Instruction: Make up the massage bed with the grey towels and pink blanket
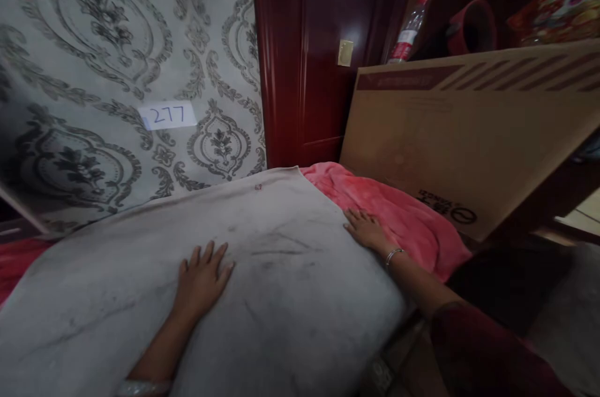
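A label (pixel 167 115) reading "277" sticks on the wallpaper (pixel 94 40).

Left hand (pixel 202 278) lying flat, fingers spread, on grey cloth (pixel 281 284). Right hand (pixel 365 229) pressing cloth's right edge beside pink blanket (pixel 403 216). Cardboard box (pixel 469 134) leaning far right.

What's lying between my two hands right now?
Only bare grey cloth, marked with dark smudges, lies between the left hand and the right hand; the head view shows it.
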`<state>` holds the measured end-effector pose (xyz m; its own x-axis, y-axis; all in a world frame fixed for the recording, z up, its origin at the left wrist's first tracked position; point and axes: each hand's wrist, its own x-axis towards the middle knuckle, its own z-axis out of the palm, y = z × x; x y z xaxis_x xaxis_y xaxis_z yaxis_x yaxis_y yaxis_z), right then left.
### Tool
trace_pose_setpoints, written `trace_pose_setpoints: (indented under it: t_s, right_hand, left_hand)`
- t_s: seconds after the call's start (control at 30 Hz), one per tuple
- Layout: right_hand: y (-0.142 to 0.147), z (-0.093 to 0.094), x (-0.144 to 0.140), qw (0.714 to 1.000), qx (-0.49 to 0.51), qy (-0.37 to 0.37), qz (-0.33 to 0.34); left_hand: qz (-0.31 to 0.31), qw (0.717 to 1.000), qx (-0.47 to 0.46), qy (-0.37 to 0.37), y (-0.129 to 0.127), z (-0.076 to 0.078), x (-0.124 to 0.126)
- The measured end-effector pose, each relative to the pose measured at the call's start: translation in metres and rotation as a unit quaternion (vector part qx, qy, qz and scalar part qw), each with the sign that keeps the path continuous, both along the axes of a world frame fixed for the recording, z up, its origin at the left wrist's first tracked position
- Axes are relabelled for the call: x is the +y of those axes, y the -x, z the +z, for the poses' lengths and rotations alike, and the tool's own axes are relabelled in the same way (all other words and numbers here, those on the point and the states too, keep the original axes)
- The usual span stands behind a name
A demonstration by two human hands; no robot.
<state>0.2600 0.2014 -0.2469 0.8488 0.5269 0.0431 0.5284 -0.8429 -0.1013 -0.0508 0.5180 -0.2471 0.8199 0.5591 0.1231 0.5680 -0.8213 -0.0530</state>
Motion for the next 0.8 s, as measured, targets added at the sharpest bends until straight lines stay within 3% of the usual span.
trace_pose_setpoints:
  t_s: [0.2, 0.33, 0.47, 0.63, 0.8]
  right_hand:
    - [0.025, 0.003, -0.046, 0.998, -0.009, -0.034, -0.058]
    - [0.031, 0.000, -0.073, 0.996, 0.012, -0.036, -0.079]
    - [0.039, -0.005, -0.087, 0.995, 0.003, -0.041, -0.087]
    - [0.052, -0.012, -0.090, 0.993, -0.020, -0.046, -0.111]
    - [0.061, -0.019, -0.103, 0.991, -0.019, -0.050, -0.120]
  left_hand:
    - [-0.036, 0.998, -0.021, -0.051, 0.005, 0.012, -0.013]
    - [-0.080, 0.997, 0.002, -0.015, 0.025, 0.013, -0.017]
    - [-0.057, 0.997, 0.044, 0.011, 0.076, 0.004, -0.012]
    - [-0.002, 1.000, 0.014, -0.025, 0.145, -0.012, -0.002]
    - [0.063, 0.996, 0.055, -0.007, 0.198, -0.009, -0.008]
